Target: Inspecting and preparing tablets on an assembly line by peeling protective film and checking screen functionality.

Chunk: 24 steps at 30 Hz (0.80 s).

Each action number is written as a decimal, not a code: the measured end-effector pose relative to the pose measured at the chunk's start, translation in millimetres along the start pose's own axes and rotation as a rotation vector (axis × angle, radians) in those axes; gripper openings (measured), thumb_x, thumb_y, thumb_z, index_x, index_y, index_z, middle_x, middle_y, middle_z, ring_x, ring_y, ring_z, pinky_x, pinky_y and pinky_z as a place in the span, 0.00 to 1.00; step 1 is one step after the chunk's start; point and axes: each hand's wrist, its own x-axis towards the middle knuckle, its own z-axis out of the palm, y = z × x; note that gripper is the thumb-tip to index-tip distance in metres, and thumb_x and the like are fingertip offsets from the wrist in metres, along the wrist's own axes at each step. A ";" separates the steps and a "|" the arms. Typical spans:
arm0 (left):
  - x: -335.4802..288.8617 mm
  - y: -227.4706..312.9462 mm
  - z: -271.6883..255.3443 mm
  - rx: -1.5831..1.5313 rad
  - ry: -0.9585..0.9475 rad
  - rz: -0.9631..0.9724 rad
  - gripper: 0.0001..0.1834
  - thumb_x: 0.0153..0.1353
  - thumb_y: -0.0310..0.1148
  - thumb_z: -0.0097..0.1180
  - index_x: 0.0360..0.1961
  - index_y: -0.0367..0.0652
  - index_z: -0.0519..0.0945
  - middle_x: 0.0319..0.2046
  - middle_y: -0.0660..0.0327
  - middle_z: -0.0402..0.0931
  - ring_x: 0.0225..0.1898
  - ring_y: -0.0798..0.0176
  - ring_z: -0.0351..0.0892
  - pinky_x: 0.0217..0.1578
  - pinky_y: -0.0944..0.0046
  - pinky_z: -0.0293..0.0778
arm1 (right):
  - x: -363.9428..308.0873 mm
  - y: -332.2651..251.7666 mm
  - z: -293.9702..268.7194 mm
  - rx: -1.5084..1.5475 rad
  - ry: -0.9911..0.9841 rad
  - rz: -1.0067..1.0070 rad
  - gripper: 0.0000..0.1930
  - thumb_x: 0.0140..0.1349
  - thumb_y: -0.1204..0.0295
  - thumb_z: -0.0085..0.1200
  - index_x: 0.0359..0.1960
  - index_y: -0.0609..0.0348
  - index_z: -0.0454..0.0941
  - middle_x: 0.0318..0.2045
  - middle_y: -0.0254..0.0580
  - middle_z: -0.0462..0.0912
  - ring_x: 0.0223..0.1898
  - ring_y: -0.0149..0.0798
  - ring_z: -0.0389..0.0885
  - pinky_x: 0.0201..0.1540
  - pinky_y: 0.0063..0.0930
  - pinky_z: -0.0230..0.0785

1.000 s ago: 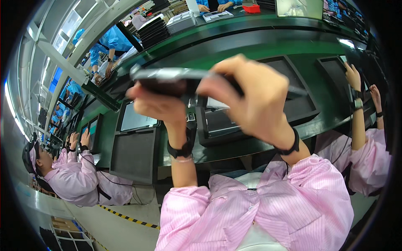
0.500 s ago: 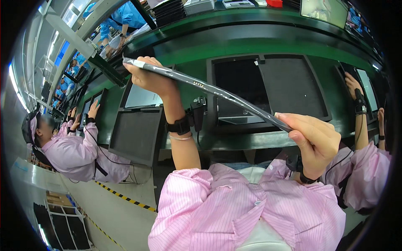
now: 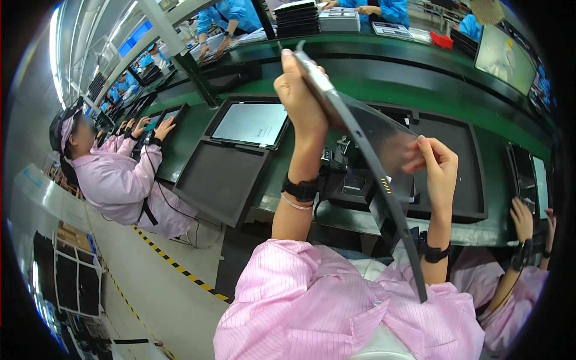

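Note:
A thin dark tablet (image 3: 373, 159) is held up nearly edge-on in front of me, slanting from upper left to lower right. Gold contacts show along its edge. My left hand (image 3: 301, 96) is closed around its far upper end. A clear plastic film (image 3: 384, 129) spreads from the tablet to the right. With thumb and fingertips my right hand (image 3: 437, 159) pinches the film's edge, apart from the tablet itself. Some of the right fingers show blurred through the film.
Behind the film is a black foam tray (image 3: 478, 180) on the green bench (image 3: 279, 189). To the left, another tray (image 3: 222, 174) holds a lit tablet (image 3: 251, 123). Co-workers sit on both sides; a person in pink (image 3: 123, 180) works at left. A monitor (image 3: 505, 59) stands far right.
The tablet has turned steeper, its near end swinging down toward me. My right hand has left that end and now pinches the film, which is drawn out to the right.

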 end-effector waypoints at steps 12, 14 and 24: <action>76.6 -41.4 -50.2 -0.601 -1.192 0.290 0.24 0.71 0.40 0.28 0.29 0.40 0.74 0.25 0.51 0.76 0.28 0.56 0.74 0.33 0.60 0.69 | 23.5 -52.3 -11.7 -0.152 -0.183 -0.209 0.16 0.68 0.62 0.47 0.31 0.62 0.78 0.19 0.33 0.77 0.18 0.25 0.74 0.23 0.16 0.65; 102.6 -54.9 -57.2 -0.654 -1.425 0.431 0.17 0.69 0.42 0.38 0.39 0.41 0.74 0.34 0.52 0.76 0.40 0.54 0.74 0.44 0.55 0.66 | 36.2 -62.0 -6.2 -0.197 -0.278 -0.307 0.16 0.67 0.62 0.48 0.30 0.62 0.79 0.19 0.32 0.77 0.19 0.24 0.73 0.25 0.15 0.63; 115.0 -91.3 -59.2 -0.942 -1.349 0.634 0.13 0.67 0.42 0.49 0.44 0.45 0.74 0.41 0.59 0.76 0.49 0.58 0.72 0.52 0.57 0.60 | 65.5 -55.0 23.9 -0.054 -0.373 0.086 0.14 0.62 0.63 0.58 0.27 0.63 0.81 0.16 0.28 0.74 0.16 0.20 0.73 0.21 0.12 0.66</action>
